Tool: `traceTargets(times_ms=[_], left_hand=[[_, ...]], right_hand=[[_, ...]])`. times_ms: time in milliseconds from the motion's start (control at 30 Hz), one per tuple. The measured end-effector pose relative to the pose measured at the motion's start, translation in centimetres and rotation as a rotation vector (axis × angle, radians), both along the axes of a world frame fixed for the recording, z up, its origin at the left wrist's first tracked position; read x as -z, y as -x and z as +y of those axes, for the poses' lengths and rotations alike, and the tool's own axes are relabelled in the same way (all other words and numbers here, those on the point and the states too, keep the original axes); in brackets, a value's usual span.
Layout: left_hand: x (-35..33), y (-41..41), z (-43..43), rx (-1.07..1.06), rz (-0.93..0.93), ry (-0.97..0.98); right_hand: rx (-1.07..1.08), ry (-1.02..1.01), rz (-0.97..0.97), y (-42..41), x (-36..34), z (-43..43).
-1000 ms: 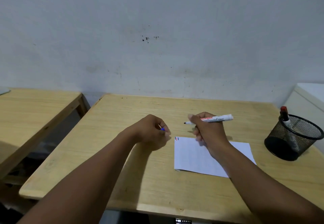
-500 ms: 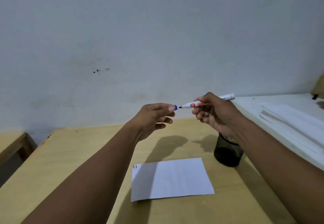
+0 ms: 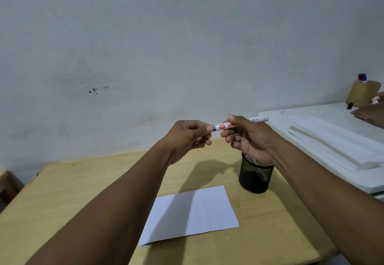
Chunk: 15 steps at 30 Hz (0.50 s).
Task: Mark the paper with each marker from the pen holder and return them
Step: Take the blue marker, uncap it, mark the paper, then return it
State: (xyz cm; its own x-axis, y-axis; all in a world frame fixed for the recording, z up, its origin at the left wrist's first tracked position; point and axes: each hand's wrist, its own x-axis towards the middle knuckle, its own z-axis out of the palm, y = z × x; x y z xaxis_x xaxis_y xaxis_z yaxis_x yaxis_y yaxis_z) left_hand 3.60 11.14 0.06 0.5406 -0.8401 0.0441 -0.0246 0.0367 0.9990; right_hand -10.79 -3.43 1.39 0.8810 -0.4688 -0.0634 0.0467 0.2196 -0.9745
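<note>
Both hands are raised in front of the wall, above the wooden table (image 3: 72, 198). My right hand (image 3: 247, 138) grips the barrel of a white marker (image 3: 223, 126) with red print, held nearly level. My left hand (image 3: 190, 136) pinches the marker's left end, where the cap sits hidden inside my fingers. Below my right hand stands the black mesh pen holder (image 3: 255, 176), with a marker partly visible inside. A white sheet of paper (image 3: 193, 215) lies flat on the table in front of the holder.
A white surface (image 3: 276, 123) at the right carries a stack of white sheets (image 3: 336, 140). At its far end stands a brown holder (image 3: 363, 93) with markers, and another person's hand (image 3: 369, 113) rests beside it. A second wooden table edge (image 3: 6, 181) shows at far left.
The view swung right and both hands rose off the paper. My left hand, holding the blue cap, closed in on the marker tip and now covers it.
</note>
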Motion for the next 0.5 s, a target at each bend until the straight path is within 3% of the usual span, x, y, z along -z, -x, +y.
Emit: traceTargets(times_ms=[67, 167, 267, 367, 500], left_hand=[[-0.4, -0.1, -0.4, -0.015, -0.052, -0.006], [-1.5, -0.8, -0.9, -0.043, -0.127, -0.015], [-2.2, -0.3, -2.0, -0.020, -0.329, -0.098], [-1.8, 1.2, -4.5, -0.002, -0.582, -0.163], [-0.8, 4.3, -6.9, 0.067, -0.864, -0.281]], right_hand=[[0.023, 0.076, 0.062, 0.9, -1.1, -1.3], [0.231, 0.137, 0.133, 3.3, -2.5, -4.9], [0.417, 0.464, 0.334, 5.4, -2.1, -8.0], [0.431, 0.728, 0.437, 5.8, -0.6, -8.7], [0.387, 0.823, 0.448, 4.6, 0.5, -7.7]])
